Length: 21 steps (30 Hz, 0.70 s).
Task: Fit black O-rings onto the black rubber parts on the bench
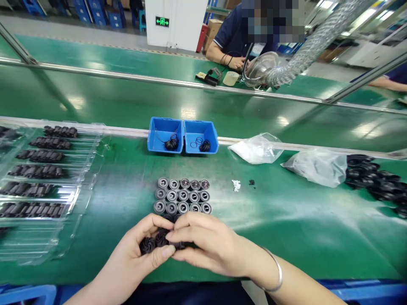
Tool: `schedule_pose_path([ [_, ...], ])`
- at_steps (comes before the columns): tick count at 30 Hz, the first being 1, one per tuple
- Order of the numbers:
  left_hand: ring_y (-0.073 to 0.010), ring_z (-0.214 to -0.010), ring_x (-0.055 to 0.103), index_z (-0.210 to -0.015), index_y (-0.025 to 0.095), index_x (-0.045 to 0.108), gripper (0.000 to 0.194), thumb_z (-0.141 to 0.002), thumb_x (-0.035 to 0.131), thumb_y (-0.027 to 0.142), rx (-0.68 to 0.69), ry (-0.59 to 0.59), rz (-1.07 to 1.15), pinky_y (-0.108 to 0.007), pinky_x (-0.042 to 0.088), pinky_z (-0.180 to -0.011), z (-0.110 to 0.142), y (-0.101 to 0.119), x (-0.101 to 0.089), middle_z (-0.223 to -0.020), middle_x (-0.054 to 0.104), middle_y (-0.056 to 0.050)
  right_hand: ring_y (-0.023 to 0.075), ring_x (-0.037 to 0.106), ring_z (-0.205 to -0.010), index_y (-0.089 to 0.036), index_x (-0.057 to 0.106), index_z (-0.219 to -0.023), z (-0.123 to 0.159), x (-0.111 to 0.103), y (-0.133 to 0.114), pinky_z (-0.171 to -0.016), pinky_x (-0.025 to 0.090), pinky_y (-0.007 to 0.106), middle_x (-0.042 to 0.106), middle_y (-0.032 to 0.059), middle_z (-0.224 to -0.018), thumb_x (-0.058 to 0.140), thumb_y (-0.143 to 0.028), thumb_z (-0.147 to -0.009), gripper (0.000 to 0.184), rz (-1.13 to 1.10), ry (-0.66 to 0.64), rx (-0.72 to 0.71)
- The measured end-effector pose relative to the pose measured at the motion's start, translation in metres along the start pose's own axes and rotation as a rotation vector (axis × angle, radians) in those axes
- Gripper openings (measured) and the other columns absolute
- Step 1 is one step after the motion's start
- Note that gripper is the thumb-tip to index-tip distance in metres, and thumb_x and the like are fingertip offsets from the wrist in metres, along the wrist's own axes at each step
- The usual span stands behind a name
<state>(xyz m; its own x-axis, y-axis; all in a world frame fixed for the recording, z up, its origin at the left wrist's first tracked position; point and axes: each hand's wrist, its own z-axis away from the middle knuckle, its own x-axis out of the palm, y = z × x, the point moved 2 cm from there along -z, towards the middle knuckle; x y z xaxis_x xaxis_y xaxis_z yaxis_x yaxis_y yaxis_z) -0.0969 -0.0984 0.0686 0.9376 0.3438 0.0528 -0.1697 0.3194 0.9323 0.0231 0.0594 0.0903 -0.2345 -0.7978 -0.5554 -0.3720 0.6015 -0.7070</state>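
Note:
My left hand (135, 252) curls around a short row of small black impellers (148, 245) with curved vanes, low at the middle of the bench. From the right, my right hand (216, 243) closes its fingers on a dark impeller at the end of that row, close to my left thumb. My fingers hide much of these parts. Just beyond both hands, round dark cylindrical parts (182, 195) stand in neat rows. Most show a ringed top with a centre pin, and a few at the back show curved vanes. My hands cover the nearest row in part.
Two blue bins (165, 146) hold black rings. Clear trays (79, 178) of dark parts lie left. Small white pieces (235, 185), black bits (252, 182), plastic bags (257, 148) and piled black parts (378, 180) lie right. Across the rail, a person (229, 46) works beside a duct (318, 42).

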Motion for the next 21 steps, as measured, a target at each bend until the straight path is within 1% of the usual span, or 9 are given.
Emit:
schedule_pose_path([
  [2,-0.0181,-0.093,0.067,-0.107,0.026,0.063,0.024,-0.089,0.068,0.04,-0.006,0.008,0.065,-0.028,0.054,-0.086,0.0,-0.001,-0.002,-0.098,0.071,-0.001,0.0145,0.065,-0.09,-0.017,0.063,-0.11,-0.007,-0.01,0.011,-0.079,0.057,0.028,0.067,0.0077,-0.097,0.063,-0.022,-0.095,0.016,-0.083,0.056,0.084],
  [4,-0.0215,-0.105,0.067,-0.11,0.025,0.063,0.023,-0.091,0.066,0.037,0.0,0.017,0.104,-0.034,0.053,-0.096,0.0,-0.003,-0.004,-0.11,0.072,-0.004,0.0158,0.065,-0.093,-0.019,0.064,-0.105,-0.015,-0.02,0.028,-0.081,0.057,0.031,0.067,0.0069,-0.099,0.063,-0.017,-0.093,0.011,-0.026,0.129,0.173],
  [5,-0.0228,-0.109,0.066,-0.111,0.025,0.063,0.022,-0.091,0.065,0.035,0.008,0.029,0.104,-0.036,0.051,-0.099,-0.001,-0.004,-0.005,-0.114,0.071,-0.005,0.0168,0.064,-0.096,-0.02,0.064,-0.105,-0.019,-0.024,0.037,-0.083,0.057,0.033,0.066,0.0072,-0.102,0.061,-0.015,-0.094,0.012,0.034,0.139,0.202],
  [6,-0.0236,-0.112,0.065,-0.111,0.024,0.064,0.021,-0.092,0.065,0.034,0.016,0.042,0.09,-0.038,0.051,-0.102,-0.001,-0.005,-0.007,-0.117,0.07,-0.006,0.0174,0.064,-0.098,-0.02,0.063,-0.107,-0.022,-0.026,0.046,-0.084,0.056,0.034,0.066,0.0076,-0.105,0.059,-0.013,-0.094,0.015,0.089,0.12,0.219],
  [8,-0.0242,-0.115,0.064,-0.111,0.025,0.066,0.02,-0.092,0.064,0.032,0.046,0.075,0.066,-0.039,0.05,-0.103,-0.002,-0.006,-0.01,-0.122,0.068,-0.007,0.0185,0.063,-0.1,-0.02,0.061,-0.113,-0.026,-0.026,0.063,-0.088,0.055,0.038,0.065,0.0078,-0.108,0.055,-0.01,-0.094,0.022,0.177,0.032,0.242],
  [11,-0.0232,-0.113,0.064,-0.109,0.025,0.068,0.018,-0.092,0.063,0.03,0.12,0.142,0.003,-0.036,0.052,-0.099,-0.003,-0.006,-0.015,-0.121,0.064,-0.006,0.0206,0.061,-0.104,-0.019,0.057,-0.121,-0.029,-0.017,0.079,-0.094,0.053,0.042,0.065,0.0082,-0.11,0.055,-0.009,-0.093,0.029,0.26,-0.084,0.256],
  [15,-0.0201,-0.104,0.067,-0.106,0.025,0.068,0.016,-0.092,0.062,0.027,0.174,0.206,-0.11,-0.033,0.052,-0.096,-0.004,-0.006,-0.021,-0.111,0.067,-0.005,0.022,0.06,-0.107,-0.019,0.055,-0.122,-0.029,-0.006,0.086,-0.097,0.052,0.046,0.064,0.0087,-0.112,0.055,-0.009,-0.093,0.03,0.304,-0.117,0.242],
  [19,-0.0222,-0.109,0.068,-0.117,0.025,0.057,0.025,-0.092,0.062,0.028,0.13,0.219,0.027,-0.037,0.053,-0.097,-0.005,-0.013,-0.023,-0.117,0.071,-0.008,0.0227,0.06,-0.107,-0.02,0.054,-0.122,-0.029,-0.006,0.087,-0.097,0.052,0.047,0.065,0.0084,-0.111,0.055,-0.01,-0.093,0.031,0.322,-0.107,0.257],
  [21,-0.0221,-0.107,0.069,-0.118,0.025,0.053,0.029,-0.092,0.063,0.029,0.102,0.229,0.073,-0.038,0.054,-0.097,-0.005,-0.017,-0.024,-0.118,0.072,-0.009,0.0227,0.06,-0.108,-0.02,0.054,-0.122,-0.028,-0.007,0.087,-0.097,0.052,0.046,0.065,0.008,-0.112,0.055,-0.01,-0.093,0.031,0.323,-0.102,0.27],
])
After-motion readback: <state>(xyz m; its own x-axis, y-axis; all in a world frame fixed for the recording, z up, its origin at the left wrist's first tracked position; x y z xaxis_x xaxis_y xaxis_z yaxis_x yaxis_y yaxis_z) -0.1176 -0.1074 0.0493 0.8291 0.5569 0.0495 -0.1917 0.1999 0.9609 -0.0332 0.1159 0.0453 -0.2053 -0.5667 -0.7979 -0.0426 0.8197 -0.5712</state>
